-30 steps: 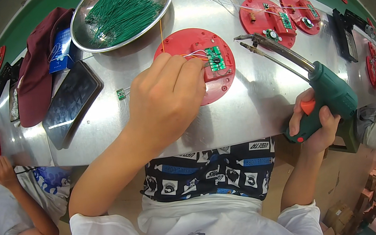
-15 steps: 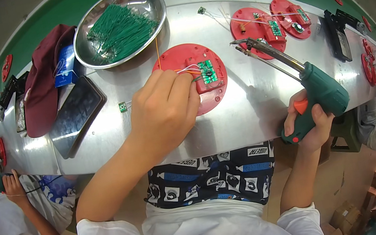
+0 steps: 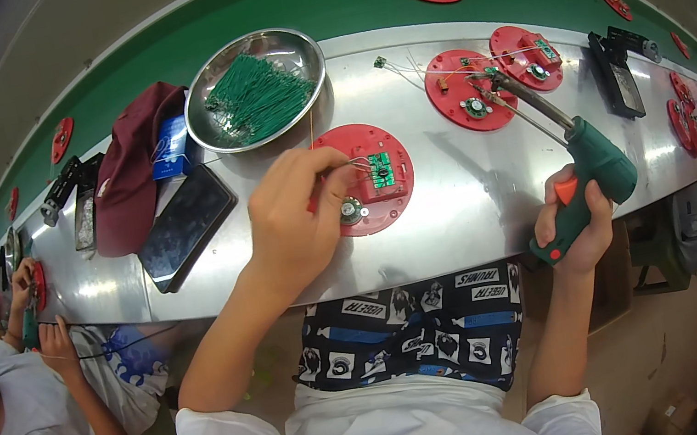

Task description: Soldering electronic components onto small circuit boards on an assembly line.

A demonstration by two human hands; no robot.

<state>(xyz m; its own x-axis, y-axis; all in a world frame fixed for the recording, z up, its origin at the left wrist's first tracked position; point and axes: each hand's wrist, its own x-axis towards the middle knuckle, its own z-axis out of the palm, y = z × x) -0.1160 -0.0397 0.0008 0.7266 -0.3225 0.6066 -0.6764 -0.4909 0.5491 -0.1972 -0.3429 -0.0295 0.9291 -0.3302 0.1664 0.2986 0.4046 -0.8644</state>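
- Left hand [image 3: 297,217] pinches thin wires at the green circuit board [image 3: 381,171], seated on the red disc [image 3: 369,176] near the metal bowl [image 3: 256,89].
- Right hand [image 3: 575,219] clenches the soldering gun [image 3: 586,162], tip well right of that disc (joint judged not yet soldered).

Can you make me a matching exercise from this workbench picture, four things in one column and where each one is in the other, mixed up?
Things:
1. green-handled soldering gun
2. bundle of green wires
3. small green circuit board
4. dark red cap

Places:
A. on the round red plastic disc by the left hand
B. on the metal bench, left of the black phone
C. in the right hand
D. in the round steel bowl

Pairs: 1-C, 2-D, 3-A, 4-B
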